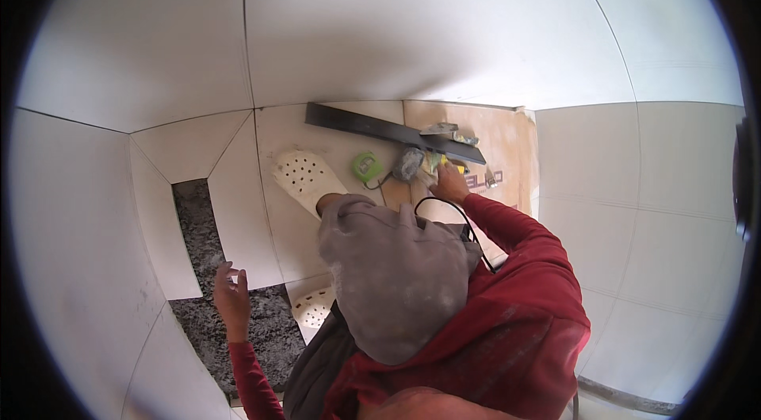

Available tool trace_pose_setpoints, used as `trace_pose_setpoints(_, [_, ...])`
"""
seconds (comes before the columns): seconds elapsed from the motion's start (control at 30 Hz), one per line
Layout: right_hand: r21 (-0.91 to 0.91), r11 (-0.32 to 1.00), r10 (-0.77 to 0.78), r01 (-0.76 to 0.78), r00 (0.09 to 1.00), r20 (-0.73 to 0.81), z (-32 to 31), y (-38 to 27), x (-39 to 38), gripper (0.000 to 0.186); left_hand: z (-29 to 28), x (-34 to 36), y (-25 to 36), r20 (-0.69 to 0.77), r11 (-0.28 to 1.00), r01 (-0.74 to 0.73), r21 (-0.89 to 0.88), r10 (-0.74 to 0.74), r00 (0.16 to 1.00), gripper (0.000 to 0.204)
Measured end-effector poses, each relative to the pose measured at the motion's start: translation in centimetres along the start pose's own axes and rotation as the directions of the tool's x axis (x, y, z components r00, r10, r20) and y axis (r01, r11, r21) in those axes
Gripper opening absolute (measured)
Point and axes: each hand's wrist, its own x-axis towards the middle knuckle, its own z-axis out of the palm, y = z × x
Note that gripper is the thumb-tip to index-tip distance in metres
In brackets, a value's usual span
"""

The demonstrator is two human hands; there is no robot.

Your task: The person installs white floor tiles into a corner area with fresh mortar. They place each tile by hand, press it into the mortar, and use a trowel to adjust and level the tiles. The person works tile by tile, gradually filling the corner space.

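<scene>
My left hand [232,305] is over the dark, rough mortar bed [254,325] at the left, near the lower edge of a pale floor tile [246,214]. Its fingers are curled in a pinch; what they hold, if anything, is too small to make out. My right hand [451,184] reaches down to a cluster of small items and touches a crumpled yellowish bag [433,161]. Its fingertips are partly hidden among these items. A long dark bar [357,122] lies across the floor just beyond it. Beside the bag sits a grey, dusty lump [408,164].
A green tape measure [366,167] lies left of the cluster. My feet are in pale perforated clogs [303,178]. A brown cardboard sheet [507,142] covers the floor at the right. Large pale wall tiles [428,23] rise ahead and on both sides.
</scene>
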Motion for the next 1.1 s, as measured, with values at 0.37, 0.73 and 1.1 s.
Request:
trace_pose_setpoints(0.37, [-0.193,0.97,0.141,-0.146,0.989,-0.038,-1.0,19.2,14.3,0.057,0.5,-0.7,-1.9,-0.097,0.994,0.096,-0.053,-0.101,0.99,0.034])
trace_pose_setpoints(0.73, [0.099,0.995,0.028,0.001,0.956,-0.292,-3.6,12.1,11.0,0.034,-2.5,-0.8,-1.4,-0.165,0.992,0.039,0.124,-0.018,0.986,0.038])
trace_pose_setpoints(1.1, [0.749,0.562,-0.769,0.352,0.557,0.315,-15.7,-29.0,7.0,0.026,-1.3,15.4,-1.3,-0.205,0.98,0.127,0.152,-0.095,0.974,0.048])
